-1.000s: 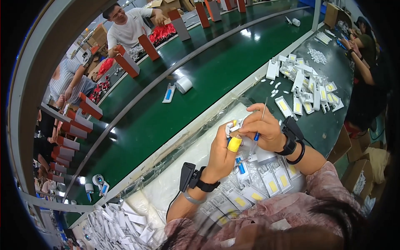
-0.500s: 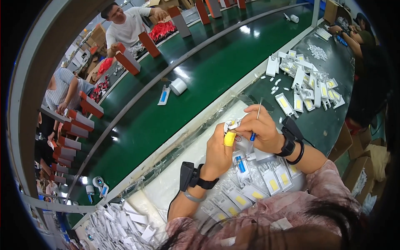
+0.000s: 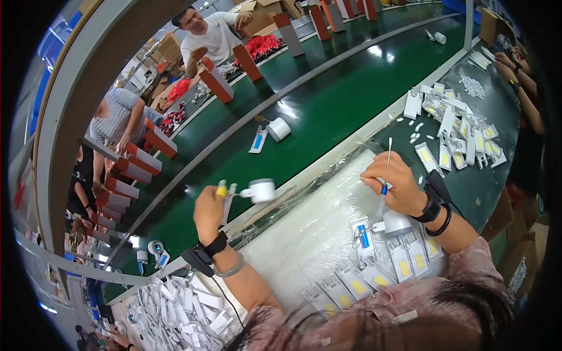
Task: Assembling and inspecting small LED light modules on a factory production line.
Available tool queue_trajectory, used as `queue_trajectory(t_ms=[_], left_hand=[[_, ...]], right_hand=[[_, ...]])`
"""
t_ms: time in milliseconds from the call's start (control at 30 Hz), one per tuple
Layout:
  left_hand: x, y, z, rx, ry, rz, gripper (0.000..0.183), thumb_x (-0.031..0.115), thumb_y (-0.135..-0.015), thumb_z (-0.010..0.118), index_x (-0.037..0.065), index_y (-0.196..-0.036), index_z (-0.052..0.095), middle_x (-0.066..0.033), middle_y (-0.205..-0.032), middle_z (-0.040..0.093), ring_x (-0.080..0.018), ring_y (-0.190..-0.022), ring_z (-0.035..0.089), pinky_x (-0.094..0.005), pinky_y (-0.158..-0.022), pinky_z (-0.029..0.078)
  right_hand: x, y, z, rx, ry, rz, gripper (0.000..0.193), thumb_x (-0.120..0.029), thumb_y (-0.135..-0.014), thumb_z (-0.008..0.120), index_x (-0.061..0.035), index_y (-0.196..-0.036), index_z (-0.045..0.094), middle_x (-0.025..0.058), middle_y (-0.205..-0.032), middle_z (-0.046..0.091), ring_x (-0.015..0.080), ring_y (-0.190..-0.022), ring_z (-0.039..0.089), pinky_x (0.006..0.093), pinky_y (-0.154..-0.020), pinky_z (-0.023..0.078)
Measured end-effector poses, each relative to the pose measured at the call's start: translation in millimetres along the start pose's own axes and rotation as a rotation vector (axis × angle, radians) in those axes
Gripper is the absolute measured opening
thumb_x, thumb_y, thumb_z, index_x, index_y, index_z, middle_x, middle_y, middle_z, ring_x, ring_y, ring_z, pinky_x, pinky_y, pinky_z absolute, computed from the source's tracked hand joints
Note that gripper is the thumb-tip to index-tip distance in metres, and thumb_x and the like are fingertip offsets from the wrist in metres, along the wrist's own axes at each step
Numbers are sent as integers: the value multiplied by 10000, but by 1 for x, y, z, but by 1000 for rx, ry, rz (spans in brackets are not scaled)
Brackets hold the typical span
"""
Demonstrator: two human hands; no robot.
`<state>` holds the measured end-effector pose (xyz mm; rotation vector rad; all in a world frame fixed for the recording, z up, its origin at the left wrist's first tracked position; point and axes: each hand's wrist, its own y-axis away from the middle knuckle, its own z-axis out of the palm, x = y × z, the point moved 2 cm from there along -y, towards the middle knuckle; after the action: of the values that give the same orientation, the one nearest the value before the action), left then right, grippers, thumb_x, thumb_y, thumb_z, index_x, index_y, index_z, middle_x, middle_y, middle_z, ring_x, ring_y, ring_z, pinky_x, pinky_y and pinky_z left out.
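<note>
Left fingers pinch a white plate, a white cylinder just right of them; right fingers hold a slim tool, a blue-celled plate near them.

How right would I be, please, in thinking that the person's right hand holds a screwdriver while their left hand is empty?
Not quite: the head view shows the left hand holding a white panel, so it is not empty. The right hand does hold a screwdriver.
</note>
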<state>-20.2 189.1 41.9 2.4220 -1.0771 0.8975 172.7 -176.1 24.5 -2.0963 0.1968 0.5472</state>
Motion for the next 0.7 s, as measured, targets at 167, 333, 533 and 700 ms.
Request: queue_trajectory(t_ms=[167, 333, 533, 700], left_hand=[[-4, 0, -18, 576, -594, -42, 225, 169, -862, 592, 41, -1035, 659, -211, -961, 670, -398, -877, 644, -480, -726, 510], [3, -49, 36, 408, -425, 132, 355, 141, -855, 557, -24, -1163, 614, -252, -1111, 633, -401, -1054, 597, -451, -915, 471], [-10, -151, 110, 626, -475, 102, 417, 213, -758, 727, -2, -1084, 580, -195, -1003, 644, -365, -964, 647, -464, -788, 538], [-6, -195, 153, 693, -696, 241, 289, 222, -840, 654, 68, -1076, 591, -109, -910, 667, -304, -843, 660, -419, -698, 519]], right_hand=[[6, 1, 1, -12, -14, 28, 111, -33, -798, 720, -48, -892, 662, 66, -833, 666, 255, -803, 607, 414, -864, 475], [8, 0, -8, -136, -52, 79, 176, -3, -802, 685, -34, -973, 661, 85, -937, 671, 246, -871, 612, 382, -905, 460], [16, -11, -99, 698, -207, 200, 479, -165, -970, 474, 26, -1401, 386, 136, -1435, 436, 238, -1253, 482, 362, -1066, 365], [56, 16, -148, 768, -320, 110, 498, -317, -1009, 384, 64, -1325, 444, 197, -1364, 500, 270, -1132, 591, 426, -1062, 398]])
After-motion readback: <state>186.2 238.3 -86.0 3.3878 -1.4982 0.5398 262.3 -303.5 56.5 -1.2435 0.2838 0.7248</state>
